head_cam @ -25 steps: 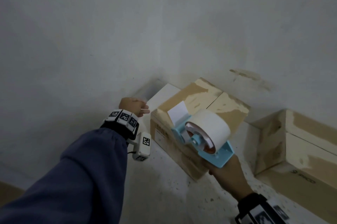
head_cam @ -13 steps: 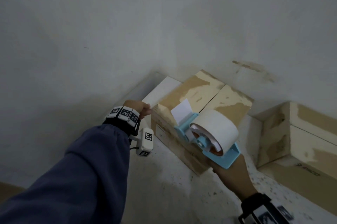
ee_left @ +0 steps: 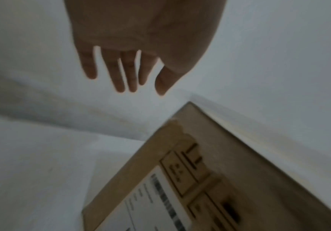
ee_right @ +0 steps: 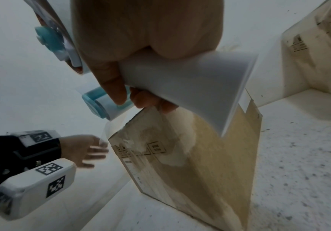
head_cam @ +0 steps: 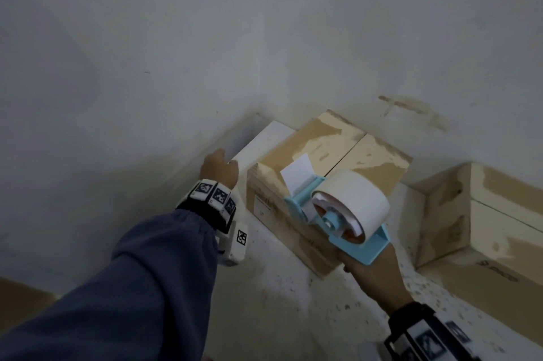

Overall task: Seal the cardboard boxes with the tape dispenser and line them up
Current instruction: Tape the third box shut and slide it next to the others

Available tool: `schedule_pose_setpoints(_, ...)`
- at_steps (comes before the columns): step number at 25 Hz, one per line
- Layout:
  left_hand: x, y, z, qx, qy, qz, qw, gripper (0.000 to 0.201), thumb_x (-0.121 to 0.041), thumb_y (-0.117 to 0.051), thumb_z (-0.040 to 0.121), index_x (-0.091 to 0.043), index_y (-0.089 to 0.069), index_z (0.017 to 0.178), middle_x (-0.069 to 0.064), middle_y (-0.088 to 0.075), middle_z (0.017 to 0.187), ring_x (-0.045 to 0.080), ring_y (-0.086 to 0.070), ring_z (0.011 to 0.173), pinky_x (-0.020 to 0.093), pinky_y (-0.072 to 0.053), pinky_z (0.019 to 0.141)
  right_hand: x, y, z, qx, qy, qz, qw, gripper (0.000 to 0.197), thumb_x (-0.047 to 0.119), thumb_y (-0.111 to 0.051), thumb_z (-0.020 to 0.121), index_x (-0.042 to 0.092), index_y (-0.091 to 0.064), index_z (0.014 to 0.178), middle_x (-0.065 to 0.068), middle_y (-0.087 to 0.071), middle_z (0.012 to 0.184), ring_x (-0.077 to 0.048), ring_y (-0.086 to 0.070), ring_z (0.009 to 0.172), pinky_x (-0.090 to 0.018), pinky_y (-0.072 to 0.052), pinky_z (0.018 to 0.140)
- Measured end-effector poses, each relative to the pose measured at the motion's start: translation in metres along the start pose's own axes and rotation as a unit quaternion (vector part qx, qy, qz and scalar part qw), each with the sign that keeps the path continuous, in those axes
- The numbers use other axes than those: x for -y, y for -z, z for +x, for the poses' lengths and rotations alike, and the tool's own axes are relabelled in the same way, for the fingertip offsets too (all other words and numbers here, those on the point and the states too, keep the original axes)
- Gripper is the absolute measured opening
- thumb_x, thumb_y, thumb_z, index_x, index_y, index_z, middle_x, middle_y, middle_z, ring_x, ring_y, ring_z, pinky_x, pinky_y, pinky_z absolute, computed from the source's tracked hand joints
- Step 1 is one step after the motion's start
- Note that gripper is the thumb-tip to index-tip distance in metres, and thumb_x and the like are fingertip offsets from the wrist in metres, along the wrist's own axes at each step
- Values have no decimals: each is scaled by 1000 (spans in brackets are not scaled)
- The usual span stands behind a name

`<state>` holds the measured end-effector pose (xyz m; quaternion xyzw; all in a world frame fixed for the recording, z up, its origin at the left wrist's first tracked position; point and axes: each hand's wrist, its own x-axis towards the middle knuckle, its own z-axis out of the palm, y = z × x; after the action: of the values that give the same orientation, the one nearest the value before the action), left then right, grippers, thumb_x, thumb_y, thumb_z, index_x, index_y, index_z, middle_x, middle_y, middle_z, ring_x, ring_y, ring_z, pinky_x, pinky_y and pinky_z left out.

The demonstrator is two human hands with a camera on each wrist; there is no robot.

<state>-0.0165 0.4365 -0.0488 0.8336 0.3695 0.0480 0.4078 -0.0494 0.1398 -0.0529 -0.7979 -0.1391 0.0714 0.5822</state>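
Observation:
A closed cardboard box (head_cam: 329, 155) stands in the wall corner, its top seam bare; it also shows as a labelled box (ee_left: 210, 179) and box (ee_right: 190, 156). My right hand (head_cam: 373, 269) grips the handle of a light-blue tape dispenser (head_cam: 338, 213) with a white roll, held over the box's near edge, a loose tape end sticking up. In the right wrist view my right hand (ee_right: 140, 70) curls round the dispenser handle (ee_right: 180, 81). My left hand (head_cam: 219, 168) hovers left of the box with fingers (ee_left: 121, 75) straight, touching nothing.
A white slab (head_cam: 264, 140) lies between the box and the left wall. Another cardboard box (head_cam: 484, 213) sits to the right against the wall. The floor (head_cam: 279, 302) is speckled white. Walls close in at left and behind.
My left hand has lifted off the box's left edge and opened, moving up toward the wall. The dispenser has shifted slightly right over the box's near edge.

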Motion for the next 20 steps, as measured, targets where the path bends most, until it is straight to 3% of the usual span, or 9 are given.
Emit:
schedule_pose_setpoints(1,-9,-2,-9,-19,-87,11,996,46,-21,-49,91,0,-48,132,19,-44,142,32,-43,130,36,-35,107,-2,2,0,6,1,-6,1000,25,5,-79,71,20,-60,78,7,-67,60,2,-62,52,-12,-47,47)
schedule_pose_setpoints(3,-26,-15,-29,60,-227,129,963,52,-18,-37,99,-2,-25,146,15,-23,155,29,-20,144,38,-19,117,-7,2,2,4,1,-36,999,24,3,-76,73,20,-61,81,11,-67,61,3,-62,53,-11,-46,48)
schedule_pose_setpoints(5,-30,-31,-46,145,-274,294,904,64,-22,-37,98,-3,-4,150,14,-1,159,30,2,147,42,-5,120,-6,3,2,19,-5,-37,999,25,6,-76,75,23,-61,85,14,-68,66,2,-62,56,-13,-48,51)
schedule_pose_setpoints(7,-23,-42,-48,143,-272,350,885,75,-29,-42,95,-6,4,150,14,7,159,31,8,147,44,-1,120,-1,4,2,33,-15,-29,999,28,4,-75,76,26,-62,86,9,-68,71,1,-62,57,-17,-48,51)
schedule_pose_setpoints(11,-20,-50,-47,125,-263,360,886,81,-41,-43,93,-12,6,151,10,9,159,28,11,147,43,0,120,11,10,4,46,-34,-32,998,29,-1,-73,73,26,-63,73,7,-68,69,-2,-58,53,-31,-43,54)
schedule_pose_setpoints(14,-25,-49,-48,120,-250,376,884,87,-48,-44,91,-7,6,150,11,10,159,28,8,147,43,-1,120,16,29,-8,58,-39,-70,995,28,0,-75,70,24,-61,68,11,-65,54,0,-57,48,-24,-43,49)
schedule_pose_setpoints(17,-25,-50,-48,125,-239,376,887,107,-75,-34,79,-4,4,149,13,9,159,28,7,147,45,-2,120,12,68,-36,69,-58,-90,992,27,-4,-75,70,18,-59,72,10,-62,51,5,-55,45,-9,-40,43)
schedule_pose_setpoints(20,-26,-51,-49,126,-227,369,893,124,-88,-33,65,-5,5,150,12,9,159,27,6,148,46,-2,120,0,106,-61,64,-82,-105,989,25,-5,-74,71,14,-60,81,14,-64,53,5,-55,46,-10,-41,43)
